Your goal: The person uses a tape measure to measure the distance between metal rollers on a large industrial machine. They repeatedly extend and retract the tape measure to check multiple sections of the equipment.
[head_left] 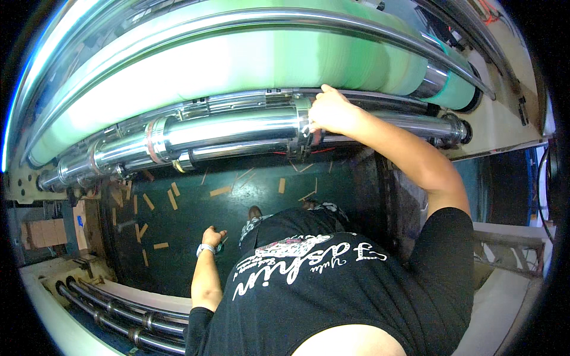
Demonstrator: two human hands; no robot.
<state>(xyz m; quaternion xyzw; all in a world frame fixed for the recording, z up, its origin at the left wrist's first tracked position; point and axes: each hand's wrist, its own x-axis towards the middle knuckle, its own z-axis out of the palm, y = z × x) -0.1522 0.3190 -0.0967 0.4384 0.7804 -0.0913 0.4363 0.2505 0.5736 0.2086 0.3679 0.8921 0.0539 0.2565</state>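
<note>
My right hand (328, 113) reaches up to a ring-shaped collar (301, 127) on a shiny metal shaft (231, 129). Its fingers are closed at the collar's right side; whatever they pinch is hidden or too small to name. Low beside my body hangs my left hand (212, 237), a light-coloured band at its wrist. The fingers there look curled round something small and bluish-green that I cannot make out. More collars (157, 140) ring the shaft further left. Just behind the shaft lies a large pale green roller (237, 59).
A long metal bar (285, 18) crosses in front of the green roller. Cardboard-coloured strips (220, 191) lie scattered on the dark green floor (249, 184). At lower left run several thinner metal rollers (113, 308). Brown boxes (44, 233) stand at the left; a pale machine side frame (504, 127) rises at right.
</note>
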